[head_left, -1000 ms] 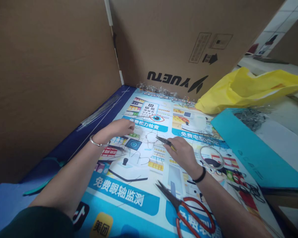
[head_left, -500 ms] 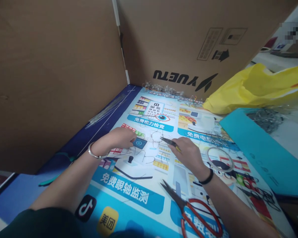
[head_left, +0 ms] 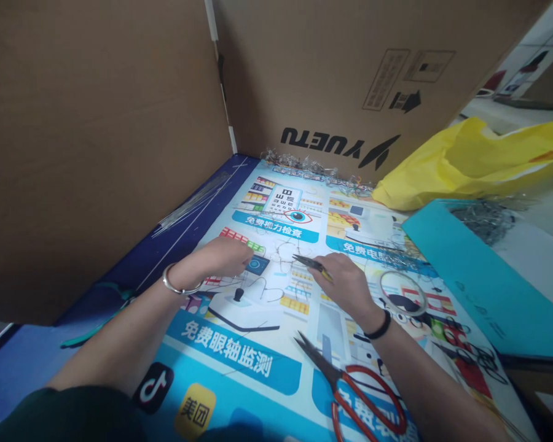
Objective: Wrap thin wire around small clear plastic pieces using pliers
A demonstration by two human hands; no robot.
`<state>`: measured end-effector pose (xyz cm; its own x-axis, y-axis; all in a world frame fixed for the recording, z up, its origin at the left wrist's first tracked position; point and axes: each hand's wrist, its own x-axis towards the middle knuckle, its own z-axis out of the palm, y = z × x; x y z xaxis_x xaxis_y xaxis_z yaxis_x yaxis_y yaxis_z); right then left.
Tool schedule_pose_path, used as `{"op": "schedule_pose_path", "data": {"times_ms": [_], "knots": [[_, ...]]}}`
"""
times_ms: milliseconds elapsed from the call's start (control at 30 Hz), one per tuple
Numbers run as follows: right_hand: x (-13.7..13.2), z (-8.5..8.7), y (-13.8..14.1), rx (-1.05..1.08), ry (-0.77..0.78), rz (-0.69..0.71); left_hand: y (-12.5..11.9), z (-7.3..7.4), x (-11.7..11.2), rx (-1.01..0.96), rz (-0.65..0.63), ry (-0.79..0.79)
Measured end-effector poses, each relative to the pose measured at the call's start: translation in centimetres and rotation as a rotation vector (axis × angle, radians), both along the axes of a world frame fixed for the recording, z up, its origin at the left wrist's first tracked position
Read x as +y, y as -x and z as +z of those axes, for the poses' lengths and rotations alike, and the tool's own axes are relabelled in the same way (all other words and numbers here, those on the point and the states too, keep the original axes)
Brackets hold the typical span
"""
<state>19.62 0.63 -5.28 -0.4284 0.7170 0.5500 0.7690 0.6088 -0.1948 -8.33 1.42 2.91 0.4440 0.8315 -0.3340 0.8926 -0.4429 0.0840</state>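
My right hand point(head_left: 345, 279) grips a pair of needle-nose pliers point(head_left: 309, 263), whose dark jaws point left toward my other hand. Closed in a pinch, my left hand point(head_left: 228, 255) hovers over the printed poster point(head_left: 239, 316); whatever its fingertips hold is too small or hidden to make out. Thin bent wire point(head_left: 283, 252) shows between the two hands, though I cannot tell whether either one touches it. Below the pliers lie red-handled scissors point(head_left: 334, 374) with their blades slightly apart. Right of my right hand is a pale ring-shaped roll point(head_left: 403, 293).
Cardboard walls point(head_left: 105, 153) rise at the left and back. Straight wires point(head_left: 193, 202) lie along the left side, near a teal-handled tool point(head_left: 94, 331). Wire scraps point(head_left: 304, 162) line the back. A yellow bag point(head_left: 470, 159) and a turquoise box point(head_left: 479, 276) holding tangled wire are at right.
The whole view has shifted slightly. Both hands keep nearly the same pose, with the pliers still in my right hand and my left fingers still closed.
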Motion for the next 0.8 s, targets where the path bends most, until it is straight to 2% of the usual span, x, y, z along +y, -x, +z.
{"op": "schedule_pose_path", "data": {"times_ms": [200,433,667,800], "knots": [[0.1,-0.2,-0.1,0.011,0.003,0.02,0.2,1.3,-0.2,0.006,-0.013,-0.1],[0.2,-0.2,-0.1,0.041,0.01,0.04,0.7,0.9,0.1,-0.077,-0.001,-0.112],[0.2,0.0,-0.2,0.111,-0.009,0.003,1.1,1.3,0.6,-0.405,-0.012,-0.129],[0.3,0.1,-0.1,0.139,-0.074,-0.003,-0.3,1.5,0.8,-0.648,0.093,-0.05]]}}
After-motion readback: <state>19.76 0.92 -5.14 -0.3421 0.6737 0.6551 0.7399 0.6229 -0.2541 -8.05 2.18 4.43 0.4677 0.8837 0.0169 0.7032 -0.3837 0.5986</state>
